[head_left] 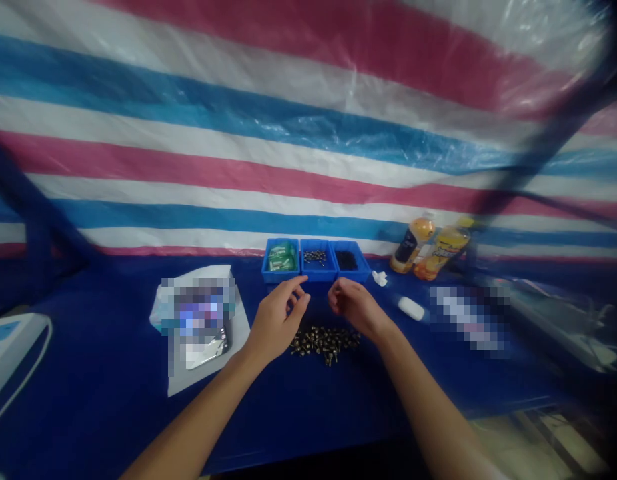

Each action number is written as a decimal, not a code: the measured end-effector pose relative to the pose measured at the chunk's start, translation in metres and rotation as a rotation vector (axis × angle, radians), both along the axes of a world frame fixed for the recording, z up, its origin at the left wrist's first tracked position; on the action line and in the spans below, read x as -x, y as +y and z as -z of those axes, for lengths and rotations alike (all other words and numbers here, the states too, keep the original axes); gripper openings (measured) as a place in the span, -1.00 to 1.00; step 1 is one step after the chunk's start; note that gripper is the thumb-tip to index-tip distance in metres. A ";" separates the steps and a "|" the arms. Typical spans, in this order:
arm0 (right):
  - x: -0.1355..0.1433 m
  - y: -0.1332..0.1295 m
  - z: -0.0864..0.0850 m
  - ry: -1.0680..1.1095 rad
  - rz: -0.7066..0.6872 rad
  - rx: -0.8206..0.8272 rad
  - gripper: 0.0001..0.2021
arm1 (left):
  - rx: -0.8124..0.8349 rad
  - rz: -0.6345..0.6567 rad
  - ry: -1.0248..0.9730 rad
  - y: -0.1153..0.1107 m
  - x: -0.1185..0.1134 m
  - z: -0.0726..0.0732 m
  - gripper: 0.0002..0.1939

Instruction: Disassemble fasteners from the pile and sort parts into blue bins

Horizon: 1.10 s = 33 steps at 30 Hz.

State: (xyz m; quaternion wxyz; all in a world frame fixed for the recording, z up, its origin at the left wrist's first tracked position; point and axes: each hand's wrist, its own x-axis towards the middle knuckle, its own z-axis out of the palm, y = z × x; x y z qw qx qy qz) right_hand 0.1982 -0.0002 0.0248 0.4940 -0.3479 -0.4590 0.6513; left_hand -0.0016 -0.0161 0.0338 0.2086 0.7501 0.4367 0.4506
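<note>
Above a pile of small brassy metal parts [324, 341], my left hand [281, 313] is raised with its index finger stretched out and its thumb apart; nothing shows in it. Opposite it, my right hand [355, 303] has its fingers curled in, and whatever they may hold is hidden. Just beyond the hands stand blue bins side by side. The left bin [281, 275] holds green-and-clear plastic packets [282, 256]. Small silvery screw-like pieces [315, 256] lie in the middle bin [319, 274]. Small black pieces [346, 260] fill the right bin [355, 275].
Left on the blue table [288, 420] are a white sheet [181, 383] with a packet and a white device [13, 347] with a cable. To the right are crumpled tissue [379, 278], a white oval object [411, 308] and two drink bottles [412, 245]. Striped sheeting [238, 180] hangs behind.
</note>
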 end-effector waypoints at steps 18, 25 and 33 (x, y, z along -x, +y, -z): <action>-0.008 0.010 0.019 -0.973 0.016 -0.640 -0.79 | 0.077 -0.099 0.219 0.006 0.002 0.008 -0.77; -0.003 0.005 0.022 -1.149 -0.096 -0.708 -0.87 | 0.163 -0.208 0.498 0.003 0.002 0.017 -0.81; -0.003 0.008 0.021 -1.079 0.037 -0.666 -0.87 | 0.193 -0.153 0.549 0.002 0.001 0.018 -0.78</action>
